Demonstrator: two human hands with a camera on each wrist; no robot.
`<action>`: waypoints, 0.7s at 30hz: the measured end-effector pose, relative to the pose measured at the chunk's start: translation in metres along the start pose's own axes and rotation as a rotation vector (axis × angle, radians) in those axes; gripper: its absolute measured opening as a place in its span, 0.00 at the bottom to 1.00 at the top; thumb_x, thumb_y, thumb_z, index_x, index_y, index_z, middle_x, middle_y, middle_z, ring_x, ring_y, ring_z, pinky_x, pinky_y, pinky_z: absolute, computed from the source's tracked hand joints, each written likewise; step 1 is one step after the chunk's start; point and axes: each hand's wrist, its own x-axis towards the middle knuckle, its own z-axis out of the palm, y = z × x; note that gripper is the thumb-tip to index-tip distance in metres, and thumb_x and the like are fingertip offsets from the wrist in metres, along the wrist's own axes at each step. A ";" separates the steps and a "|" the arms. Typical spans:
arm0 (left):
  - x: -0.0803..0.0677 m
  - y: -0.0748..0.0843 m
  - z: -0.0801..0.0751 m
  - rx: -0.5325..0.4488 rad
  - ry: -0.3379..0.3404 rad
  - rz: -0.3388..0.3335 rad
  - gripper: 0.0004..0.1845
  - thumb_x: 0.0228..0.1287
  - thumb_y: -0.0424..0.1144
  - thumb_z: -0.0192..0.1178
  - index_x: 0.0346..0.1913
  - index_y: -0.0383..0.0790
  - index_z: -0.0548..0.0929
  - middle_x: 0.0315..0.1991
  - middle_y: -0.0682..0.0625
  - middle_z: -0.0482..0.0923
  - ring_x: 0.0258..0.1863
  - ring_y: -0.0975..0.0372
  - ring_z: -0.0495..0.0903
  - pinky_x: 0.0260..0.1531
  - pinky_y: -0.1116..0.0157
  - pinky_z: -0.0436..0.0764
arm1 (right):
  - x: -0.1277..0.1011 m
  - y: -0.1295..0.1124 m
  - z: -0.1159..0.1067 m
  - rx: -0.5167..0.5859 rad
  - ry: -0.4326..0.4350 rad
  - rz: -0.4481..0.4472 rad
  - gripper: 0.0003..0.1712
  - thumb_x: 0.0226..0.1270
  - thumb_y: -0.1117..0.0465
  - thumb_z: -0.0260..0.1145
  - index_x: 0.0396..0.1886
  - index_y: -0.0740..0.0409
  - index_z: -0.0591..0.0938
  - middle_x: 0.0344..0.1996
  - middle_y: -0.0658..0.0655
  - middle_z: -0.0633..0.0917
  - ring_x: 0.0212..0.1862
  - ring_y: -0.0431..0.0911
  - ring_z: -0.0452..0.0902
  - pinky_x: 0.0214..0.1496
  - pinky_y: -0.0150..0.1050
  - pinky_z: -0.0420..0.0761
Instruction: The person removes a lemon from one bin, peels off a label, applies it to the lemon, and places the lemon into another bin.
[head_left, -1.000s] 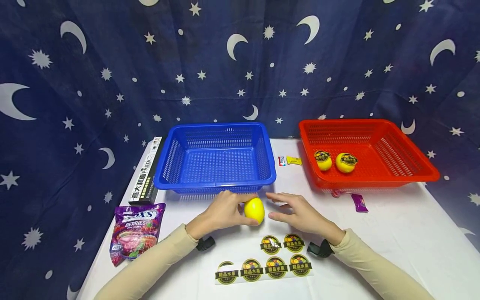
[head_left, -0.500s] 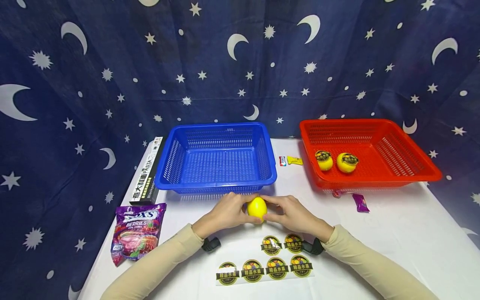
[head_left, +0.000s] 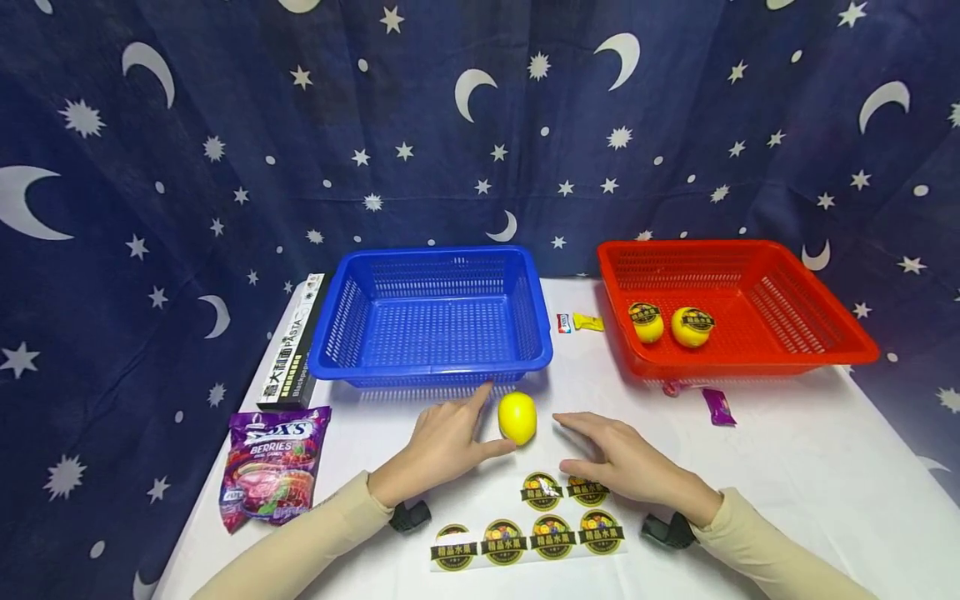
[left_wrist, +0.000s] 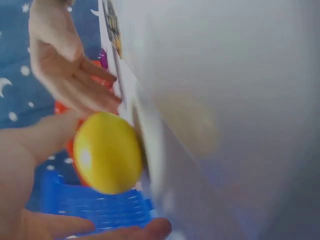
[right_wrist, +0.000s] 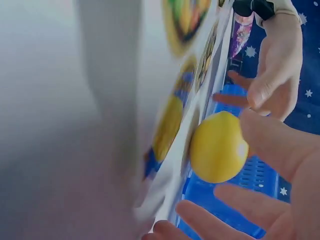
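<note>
A bare yellow lemon [head_left: 517, 417] [left_wrist: 107, 152] [right_wrist: 218, 147] lies on the white table [head_left: 787, 467] just in front of the blue basket [head_left: 431, 312]. My left hand [head_left: 468, 429] lies open beside its left side, thumb tip against the lemon, forefinger stretched toward the basket. My right hand [head_left: 592, 446] is open and apart from the lemon on its right, resting over the top edge of a sheet of round fruit stickers [head_left: 532, 525]. Two stickered lemons [head_left: 670, 323] sit in the red basket [head_left: 780, 300].
A purple candy bag [head_left: 273, 462] and a black pasta box [head_left: 294, 342] lie at the left. Small wrapped candies [head_left: 581, 321] sit between the baskets, and another candy [head_left: 717, 406] is in front of the red one. A starry blue cloth hangs behind.
Both hands cupped the lemon half a second ago. Now the right hand has let go and drawn back onto the stickers, and the left hand has opened beside the lemon.
</note>
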 end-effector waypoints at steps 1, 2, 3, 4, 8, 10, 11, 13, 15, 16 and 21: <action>-0.005 0.002 -0.002 0.029 0.038 0.001 0.48 0.52 0.68 0.72 0.71 0.44 0.74 0.23 0.56 0.79 0.17 0.65 0.70 0.16 0.67 0.66 | -0.007 0.000 0.001 -0.009 0.005 -0.002 0.35 0.67 0.42 0.71 0.69 0.52 0.78 0.65 0.55 0.83 0.67 0.53 0.79 0.68 0.56 0.76; -0.010 0.003 -0.004 0.059 0.074 0.007 0.47 0.52 0.68 0.73 0.70 0.45 0.76 0.27 0.55 0.84 0.18 0.64 0.75 0.16 0.67 0.68 | -0.013 0.000 0.001 -0.026 0.010 -0.010 0.33 0.67 0.43 0.71 0.68 0.50 0.80 0.65 0.54 0.83 0.67 0.53 0.79 0.67 0.57 0.77; -0.015 0.005 -0.005 0.082 0.109 0.024 0.44 0.52 0.66 0.73 0.68 0.45 0.79 0.31 0.54 0.86 0.20 0.63 0.78 0.16 0.67 0.69 | -0.018 0.000 0.003 -0.039 0.013 -0.012 0.30 0.67 0.43 0.71 0.66 0.49 0.82 0.64 0.54 0.83 0.67 0.54 0.79 0.66 0.57 0.77; -0.019 0.008 -0.005 0.106 0.135 0.050 0.40 0.52 0.65 0.74 0.64 0.46 0.82 0.34 0.54 0.88 0.22 0.62 0.80 0.17 0.67 0.70 | -0.023 -0.001 0.004 -0.055 0.016 -0.019 0.28 0.67 0.44 0.72 0.63 0.47 0.84 0.64 0.54 0.83 0.67 0.55 0.79 0.66 0.58 0.78; -0.029 0.022 0.000 0.199 0.134 0.188 0.22 0.54 0.60 0.74 0.46 0.49 0.90 0.33 0.56 0.87 0.26 0.65 0.80 0.17 0.71 0.67 | -0.032 -0.004 0.011 -0.155 0.018 -0.039 0.21 0.65 0.47 0.74 0.56 0.45 0.88 0.65 0.56 0.82 0.69 0.57 0.76 0.65 0.58 0.78; -0.031 0.031 0.006 0.239 0.076 0.265 0.15 0.58 0.57 0.73 0.37 0.50 0.90 0.28 0.57 0.84 0.23 0.66 0.75 0.15 0.72 0.64 | -0.034 -0.006 0.013 -0.191 0.019 -0.034 0.20 0.63 0.48 0.75 0.54 0.45 0.90 0.66 0.56 0.81 0.70 0.57 0.75 0.65 0.57 0.79; -0.031 0.037 0.010 0.259 0.043 0.295 0.14 0.59 0.57 0.72 0.36 0.51 0.90 0.28 0.58 0.84 0.22 0.67 0.73 0.14 0.72 0.63 | -0.034 -0.007 0.013 -0.204 0.017 -0.028 0.20 0.62 0.48 0.76 0.53 0.45 0.90 0.66 0.56 0.81 0.70 0.57 0.75 0.65 0.56 0.79; -0.030 0.046 0.016 0.300 -0.029 0.338 0.13 0.61 0.56 0.70 0.34 0.51 0.89 0.28 0.58 0.83 0.21 0.67 0.71 0.13 0.71 0.61 | -0.034 -0.008 0.012 -0.214 0.016 -0.020 0.20 0.61 0.48 0.76 0.53 0.45 0.90 0.66 0.55 0.81 0.71 0.56 0.75 0.65 0.56 0.80; -0.029 0.053 0.021 0.336 -0.085 0.357 0.13 0.63 0.56 0.69 0.34 0.51 0.87 0.29 0.57 0.82 0.21 0.66 0.72 0.12 0.70 0.62 | -0.033 -0.009 0.013 -0.215 0.014 -0.023 0.20 0.62 0.48 0.76 0.53 0.45 0.90 0.66 0.56 0.81 0.70 0.57 0.76 0.64 0.56 0.80; -0.028 0.056 0.023 0.352 -0.104 0.361 0.14 0.63 0.57 0.69 0.36 0.51 0.87 0.30 0.57 0.82 0.22 0.66 0.72 0.12 0.70 0.63 | -0.033 -0.009 0.013 -0.217 0.018 -0.030 0.20 0.62 0.48 0.76 0.53 0.45 0.90 0.66 0.56 0.81 0.70 0.57 0.76 0.63 0.56 0.80; -0.026 0.062 0.031 0.401 -0.103 0.409 0.14 0.62 0.57 0.71 0.33 0.50 0.85 0.28 0.56 0.77 0.24 0.66 0.74 0.14 0.69 0.70 | -0.033 -0.010 0.014 -0.231 0.017 -0.036 0.20 0.61 0.49 0.77 0.53 0.45 0.90 0.65 0.56 0.82 0.69 0.57 0.77 0.61 0.56 0.82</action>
